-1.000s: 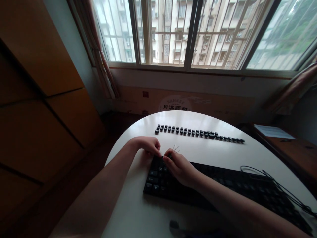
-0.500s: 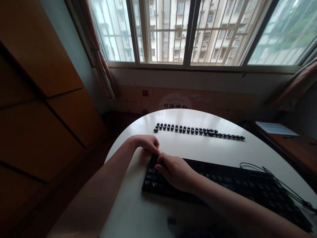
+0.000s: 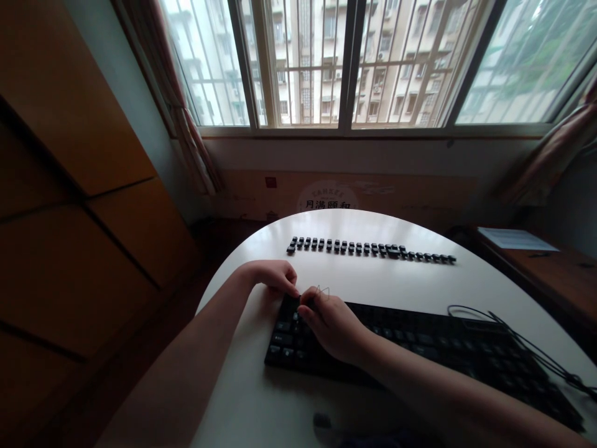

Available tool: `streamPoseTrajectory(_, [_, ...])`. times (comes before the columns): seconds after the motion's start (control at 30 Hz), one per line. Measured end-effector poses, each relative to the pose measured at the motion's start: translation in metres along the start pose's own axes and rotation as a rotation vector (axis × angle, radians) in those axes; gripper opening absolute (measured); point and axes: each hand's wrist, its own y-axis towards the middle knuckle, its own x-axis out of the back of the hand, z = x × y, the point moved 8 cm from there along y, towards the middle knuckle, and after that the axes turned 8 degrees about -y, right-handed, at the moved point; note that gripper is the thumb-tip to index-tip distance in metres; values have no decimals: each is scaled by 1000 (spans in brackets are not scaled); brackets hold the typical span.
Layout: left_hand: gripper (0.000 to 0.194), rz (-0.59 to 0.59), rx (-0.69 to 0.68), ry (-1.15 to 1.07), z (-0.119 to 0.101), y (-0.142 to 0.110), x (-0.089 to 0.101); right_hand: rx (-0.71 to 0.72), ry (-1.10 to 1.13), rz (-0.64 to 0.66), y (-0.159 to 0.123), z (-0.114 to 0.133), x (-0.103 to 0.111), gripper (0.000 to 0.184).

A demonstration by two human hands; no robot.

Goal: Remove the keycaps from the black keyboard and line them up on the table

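With twelve o'clock straight ahead of the person and the hands at the centre of the dial, the black keyboard [image 3: 420, 336] runs out towards four o'clock, and both hands are at its far-left corner. From where I stand, the right hand [image 3: 333, 323] is closed round a thin wire tool [image 3: 329, 291], its loops poking up past the knuckles; the left hand [image 3: 275, 275] has its fingers curled and thumb at the corner, though I can't tell whether it pinches anything. Work this small wants the left hand braced so that the board doesn't skid, the right wrist low and loose, and any pull straight and even, since a sideways twist could strain a key's stem. Loose keycaps [image 3: 329, 243] stand in neat rows from twelve round to two o'clock, well apart from the knuckles, and best left unbumped. The white round table [image 3: 373, 280] has a glossy top, with a dark cable [image 3: 571, 378] towards four. Beyond, the barred window [image 3: 347, 93] fills twelve, a printed panel [image 3: 401, 186] below it; an orange-brown cupboard [image 3: 102, 261] looms at nine, and a paper sheet [image 3: 517, 239] lies on a brown side table [image 3: 573, 274] near two.
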Motion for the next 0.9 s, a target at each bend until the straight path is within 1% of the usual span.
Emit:
streamPoseTrajectory(0.3, [40,16,-2,2,0,0,-1,32,-2,-22,-3,1,-1,8])
streamPoseTrajectory(0.37, [42,11,3,4,0,0,0,-3,62,-60,-4,-4,1,10])
streamPoseTrajectory(0.43, [44,4,3,9,0,1,1,-77,171,-113,-5,-12,3,15])
streamPoseTrajectory(0.5, [45,6,2,11,1,1,1,-127,238,-134,-5,-17,2,18])
streamPoseTrajectory(0.6, [46,24,-8,-18,1,0,0,-115,225,-153,-3,-18,3,19])
streamPoseTrajectory(0.67, [46,12,-63,-67,-5,-2,2,-112,232,-205,-2,-20,7,20])
streamPoseTrajectory(0.77, [46,-33,-215,-179,-23,-11,7,-119,264,-270,1,-26,10,21])
streamPoseTrajectory(0.83, [45,-23,-294,-243,-33,-17,8,-126,277,-303,1,-29,13,20])
streamPoseTrajectory(0.9, [44,14,-341,-270,-41,-21,5,-123,271,-320,2,-29,15,19])
